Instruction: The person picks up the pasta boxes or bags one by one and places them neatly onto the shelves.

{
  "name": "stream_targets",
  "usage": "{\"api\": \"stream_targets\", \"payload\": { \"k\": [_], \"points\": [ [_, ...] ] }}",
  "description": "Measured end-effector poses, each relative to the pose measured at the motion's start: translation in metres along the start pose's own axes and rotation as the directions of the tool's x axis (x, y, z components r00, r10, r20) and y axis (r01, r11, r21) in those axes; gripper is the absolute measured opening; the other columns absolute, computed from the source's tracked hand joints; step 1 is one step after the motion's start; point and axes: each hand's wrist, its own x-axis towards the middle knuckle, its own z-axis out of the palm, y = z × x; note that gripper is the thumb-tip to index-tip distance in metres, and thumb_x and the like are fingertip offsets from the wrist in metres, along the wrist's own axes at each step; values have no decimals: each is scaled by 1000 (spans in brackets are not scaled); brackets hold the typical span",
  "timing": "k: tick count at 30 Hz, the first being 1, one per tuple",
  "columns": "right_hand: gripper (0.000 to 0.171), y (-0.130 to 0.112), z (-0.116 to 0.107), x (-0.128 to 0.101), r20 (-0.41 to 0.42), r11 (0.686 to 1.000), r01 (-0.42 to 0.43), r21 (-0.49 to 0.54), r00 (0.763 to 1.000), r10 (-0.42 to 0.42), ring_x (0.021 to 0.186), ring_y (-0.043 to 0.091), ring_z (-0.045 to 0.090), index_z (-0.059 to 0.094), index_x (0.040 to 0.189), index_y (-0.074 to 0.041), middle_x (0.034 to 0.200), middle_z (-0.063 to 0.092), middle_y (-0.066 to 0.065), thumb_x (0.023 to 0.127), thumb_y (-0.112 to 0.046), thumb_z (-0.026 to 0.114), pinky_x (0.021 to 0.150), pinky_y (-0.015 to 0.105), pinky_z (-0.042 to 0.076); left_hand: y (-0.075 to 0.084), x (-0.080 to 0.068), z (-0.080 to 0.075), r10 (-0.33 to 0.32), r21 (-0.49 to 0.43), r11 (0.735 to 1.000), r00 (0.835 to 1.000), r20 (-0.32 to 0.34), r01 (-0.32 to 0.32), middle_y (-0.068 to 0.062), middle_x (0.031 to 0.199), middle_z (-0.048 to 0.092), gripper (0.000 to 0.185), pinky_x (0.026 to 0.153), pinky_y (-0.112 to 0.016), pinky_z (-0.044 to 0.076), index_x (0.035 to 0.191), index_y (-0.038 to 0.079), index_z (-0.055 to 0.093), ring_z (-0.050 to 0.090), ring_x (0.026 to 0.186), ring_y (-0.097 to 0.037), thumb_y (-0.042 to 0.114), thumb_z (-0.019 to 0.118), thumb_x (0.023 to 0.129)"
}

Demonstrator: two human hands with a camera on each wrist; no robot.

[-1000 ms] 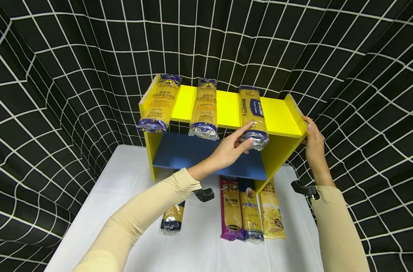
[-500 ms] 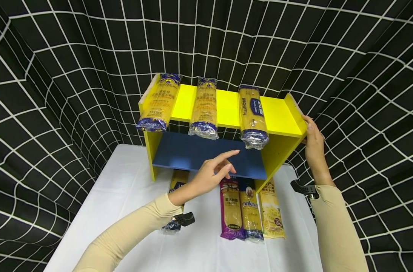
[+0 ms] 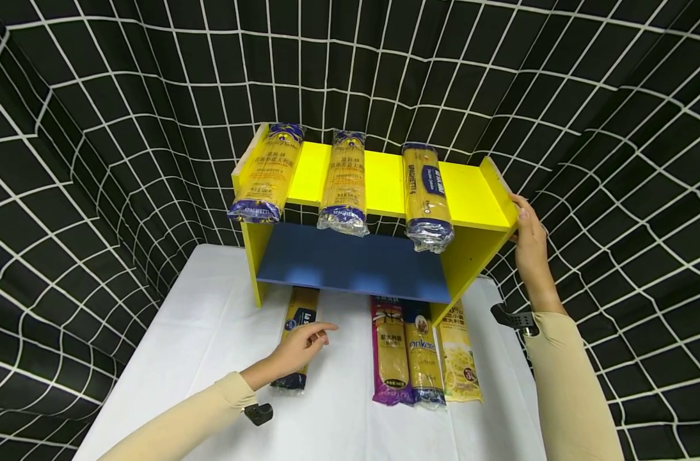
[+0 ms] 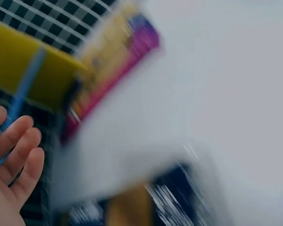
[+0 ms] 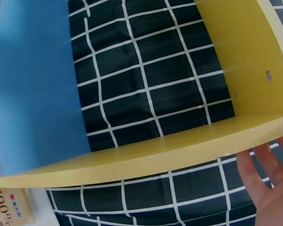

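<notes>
The left hand [image 3: 297, 349] hovers with fingers loosely spread, forefinger extended, over a dark-ended spaghetti packet [image 3: 297, 338] lying on the counter [image 3: 200, 307] just in front of the yellow shelf [image 3: 482, 205]; whether it touches is unclear. The right hand [image 3: 528, 240] rests flat, fingers straight, against the shelf's right side. Three packets [image 3: 347, 182] lie on the shelf's top, and three more [image 3: 421, 352] lie on the counter below its front. This looks like reaching for the next packet; closing around its middle would come next.
</notes>
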Motion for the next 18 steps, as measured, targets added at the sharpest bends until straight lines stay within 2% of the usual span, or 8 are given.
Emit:
{"api": "stream_targets", "payload": {
  "k": [3,8,13,18],
  "points": [
    [47,-1,0,0,1,1000,0,-3,1000,0,111,4,52,41,151,-21,138,53,20,110,-33,23,86,21,41,-29,-13,-4,-51,165,985,998,-41,57,4,95,61,35,59,-17,44,133,22,62,53,76,-3,15,60,98],
    [47,-2,-1,-1,0,1000,-1,-13,1000,1,112,3,51,40,151,-21,140,51,20,110,-33,22,86,21,40,-63,-25,-7,-167,336,923,981,-98,191,-6,105,51,58,57,-21,38,143,22,54,44,86,-13,27,74,89],
    [47,-2,-1,-1,0,1000,1,-8,1000,-1,112,3,52,41,151,-21,140,51,20,110,-33,22,86,21,41,-82,-25,-3,-268,376,878,955,-127,296,-9,103,45,79,58,-26,38,150,25,44,44,86,-20,44,78,82],
    [47,-2,0,0,5,1000,-2,-12,1000,2,113,3,51,40,151,-21,141,51,19,110,-34,22,87,22,41,-82,-17,-2,-357,364,854,927,-113,373,-17,98,47,94,57,-33,43,154,23,36,48,79,-24,50,80,77]
  ]
}}
